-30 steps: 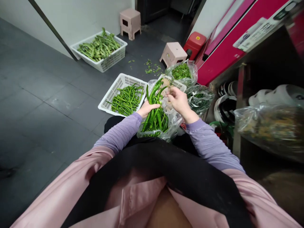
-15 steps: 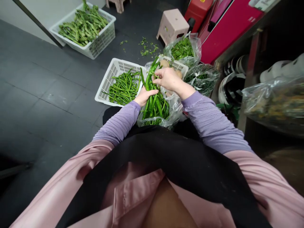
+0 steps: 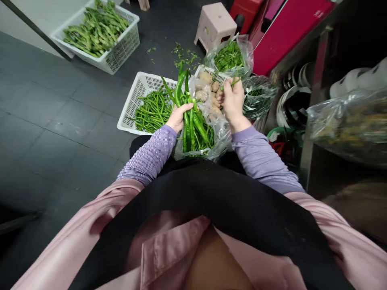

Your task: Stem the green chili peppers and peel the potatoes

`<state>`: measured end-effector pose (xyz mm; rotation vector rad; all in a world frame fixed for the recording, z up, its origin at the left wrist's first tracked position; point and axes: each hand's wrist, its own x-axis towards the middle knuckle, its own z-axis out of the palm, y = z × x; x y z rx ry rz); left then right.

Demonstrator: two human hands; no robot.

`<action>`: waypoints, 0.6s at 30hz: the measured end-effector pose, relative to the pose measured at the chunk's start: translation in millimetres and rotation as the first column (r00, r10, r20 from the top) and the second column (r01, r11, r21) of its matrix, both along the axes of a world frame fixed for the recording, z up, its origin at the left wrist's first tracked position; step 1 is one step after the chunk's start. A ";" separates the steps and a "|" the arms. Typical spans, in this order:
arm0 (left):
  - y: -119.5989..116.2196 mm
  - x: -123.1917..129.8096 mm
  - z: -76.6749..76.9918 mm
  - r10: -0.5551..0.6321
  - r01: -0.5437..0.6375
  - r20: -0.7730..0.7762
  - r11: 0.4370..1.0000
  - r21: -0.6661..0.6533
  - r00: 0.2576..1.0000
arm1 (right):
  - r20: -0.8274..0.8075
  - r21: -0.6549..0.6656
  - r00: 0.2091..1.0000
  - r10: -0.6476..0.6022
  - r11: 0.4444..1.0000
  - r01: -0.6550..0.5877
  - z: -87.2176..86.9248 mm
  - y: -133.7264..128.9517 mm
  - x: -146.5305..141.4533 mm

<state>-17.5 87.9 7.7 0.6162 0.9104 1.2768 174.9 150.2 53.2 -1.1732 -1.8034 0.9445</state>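
A bunch of long green chili peppers (image 3: pixel 180 86) is gripped in my left hand (image 3: pixel 179 117), above an open plastic bag (image 3: pixel 222 139) that holds more green peppers. My right hand (image 3: pixel 232 98) is closed, with a small green piece (image 3: pixel 234 82) showing at its fingertips; it may be a stem or pepper bit, I cannot tell. Below and beside that hand lie several potatoes (image 3: pixel 202 96) in clear plastic and a white basket (image 3: pixel 222 75). Left of my left hand, thin green chilies (image 3: pixel 154 110) fill part of a white plastic basket (image 3: pixel 128 102).
A white crate (image 3: pixel 123 50) of green stalks stands at the far left. A pale stool (image 3: pixel 214 24), a bag of leafy greens (image 3: pixel 229 56) and a bag of dark greens (image 3: pixel 258 98) are ahead on the right. Leaf scraps (image 3: pixel 184 56) litter the tiled floor. Shelving (image 3: pixel 314 104) borders the right side.
My right hand has moved right, away from the pepper bunch, carrying a small green piece. The potatoes have come into fuller view. My left hand still grips the bunch.
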 end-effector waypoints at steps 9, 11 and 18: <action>21.5 -25.2 0.8 0.255 -0.254 0.000 0.963 0.090 0.967 | -0.221 -0.854 0.907 -0.358 0.521 -0.002 -53.5 -87.5 53.2; 21.8 -26.0 3.1 0.275 -0.274 0.002 0.958 0.087 0.962 | -0.161 -0.930 0.903 -0.399 0.367 -0.004 -69.2 -99.0 49.2; 14.3 -22.7 26.8 0.217 -0.205 0.203 0.976 -0.080 0.955 | -0.414 -0.873 0.886 -0.207 0.367 -0.322 -108.5 -110.5 33.9</action>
